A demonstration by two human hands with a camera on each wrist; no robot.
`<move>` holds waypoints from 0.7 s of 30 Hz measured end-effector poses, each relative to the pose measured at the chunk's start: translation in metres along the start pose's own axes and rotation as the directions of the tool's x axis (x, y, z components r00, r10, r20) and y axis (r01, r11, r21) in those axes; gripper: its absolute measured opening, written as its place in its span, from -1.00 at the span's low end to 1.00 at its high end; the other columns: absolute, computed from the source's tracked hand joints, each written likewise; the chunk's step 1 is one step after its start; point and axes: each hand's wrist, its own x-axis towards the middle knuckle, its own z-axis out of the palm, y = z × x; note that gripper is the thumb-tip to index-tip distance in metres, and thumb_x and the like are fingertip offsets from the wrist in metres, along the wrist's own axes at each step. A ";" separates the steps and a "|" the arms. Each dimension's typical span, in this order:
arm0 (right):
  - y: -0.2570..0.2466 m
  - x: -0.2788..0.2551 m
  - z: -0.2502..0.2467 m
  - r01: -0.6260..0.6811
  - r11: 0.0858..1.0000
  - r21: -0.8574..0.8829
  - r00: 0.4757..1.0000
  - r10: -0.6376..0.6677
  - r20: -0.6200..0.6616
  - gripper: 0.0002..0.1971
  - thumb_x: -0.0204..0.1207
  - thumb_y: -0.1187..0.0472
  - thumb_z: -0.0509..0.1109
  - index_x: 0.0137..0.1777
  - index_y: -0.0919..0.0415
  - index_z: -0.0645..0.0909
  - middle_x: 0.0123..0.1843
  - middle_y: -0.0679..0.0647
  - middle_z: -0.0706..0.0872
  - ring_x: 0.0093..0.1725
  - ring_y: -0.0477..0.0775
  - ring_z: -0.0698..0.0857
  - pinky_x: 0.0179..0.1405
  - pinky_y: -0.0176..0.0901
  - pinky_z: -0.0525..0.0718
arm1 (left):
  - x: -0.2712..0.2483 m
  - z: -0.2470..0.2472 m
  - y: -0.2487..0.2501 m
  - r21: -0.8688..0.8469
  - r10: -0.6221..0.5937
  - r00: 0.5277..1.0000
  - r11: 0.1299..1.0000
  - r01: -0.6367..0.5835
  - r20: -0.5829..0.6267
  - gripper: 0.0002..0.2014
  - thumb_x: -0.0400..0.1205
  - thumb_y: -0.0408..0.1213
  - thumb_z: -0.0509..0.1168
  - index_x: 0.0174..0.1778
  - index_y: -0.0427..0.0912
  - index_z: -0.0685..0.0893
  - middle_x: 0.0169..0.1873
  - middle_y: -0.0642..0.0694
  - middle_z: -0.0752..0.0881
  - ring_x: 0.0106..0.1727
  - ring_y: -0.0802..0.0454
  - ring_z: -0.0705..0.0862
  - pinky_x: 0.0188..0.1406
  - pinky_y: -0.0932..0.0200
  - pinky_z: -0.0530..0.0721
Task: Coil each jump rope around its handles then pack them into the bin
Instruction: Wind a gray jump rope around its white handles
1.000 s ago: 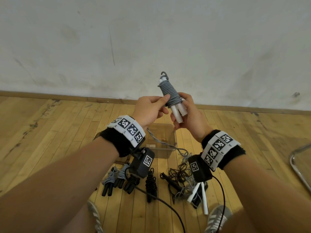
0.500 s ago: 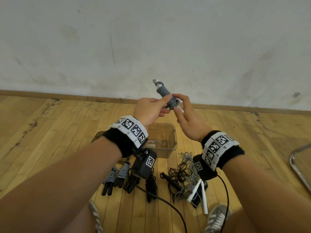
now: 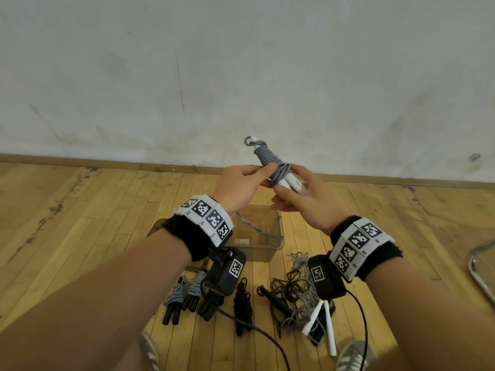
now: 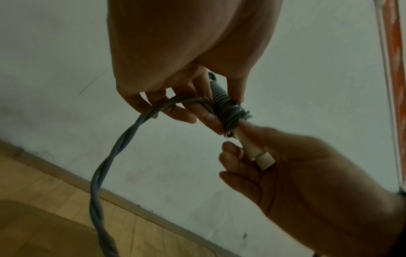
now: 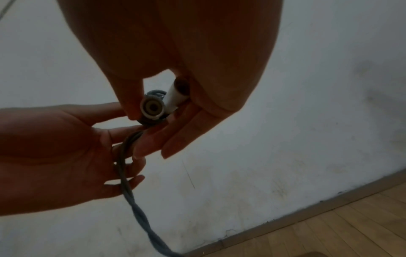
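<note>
Both hands meet in mid-air above the clear bin (image 3: 263, 243). The right hand (image 3: 302, 204) pinches the white handles (image 3: 290, 182) of a grey jump rope (image 3: 270, 162); the left hand (image 3: 241, 187) pinches the coil, the loose twisted tail (image 4: 105, 165) running through its fingers (image 4: 182, 114). Coiled ropes (image 3: 187, 298) and a tangled pile (image 3: 294, 290) lie on the wooden floor (image 3: 80, 223) beside the bin.
</note>
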 end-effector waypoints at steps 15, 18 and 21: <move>0.009 0.006 -0.003 0.077 0.881 -0.466 0.964 -0.185 -0.191 -0.56 0.60 0.20 0.49 0.47 0.06 0.58 0.05 -0.04 0.83 -0.31 -0.17 0.83 -0.30 -0.36 0.72 | -0.007 0.008 0.006 -0.188 -0.204 0.977 0.959 0.212 0.062 -0.72 0.67 -0.15 0.48 0.16 -0.29 0.78 -0.26 -0.18 0.87 -0.41 0.04 0.80 -0.30 0.15 0.80; 0.015 0.007 0.001 0.095 0.808 -0.581 0.950 -0.248 -0.188 -0.48 0.60 0.12 0.46 0.56 0.05 0.50 0.06 -0.03 0.82 -0.16 -0.03 0.83 -0.09 -0.03 0.79 | -0.009 0.011 0.007 -0.194 -0.207 0.977 0.957 0.214 0.055 -0.61 0.62 0.02 0.51 0.13 -0.27 0.79 -0.22 -0.21 0.88 -0.41 0.01 0.80 -0.17 0.04 0.83; 0.015 0.005 0.004 0.145 0.759 -0.635 0.953 -0.280 -0.117 -0.35 0.64 0.14 0.44 0.69 0.13 0.32 0.13 0.01 0.77 -0.05 0.06 0.77 -0.09 -0.06 0.69 | -0.009 0.012 0.006 -0.184 -0.209 0.978 0.961 0.208 0.015 -0.50 0.58 0.18 0.48 0.05 -0.26 0.82 -0.21 -0.22 0.88 -0.38 -0.01 0.81 -0.18 0.05 0.84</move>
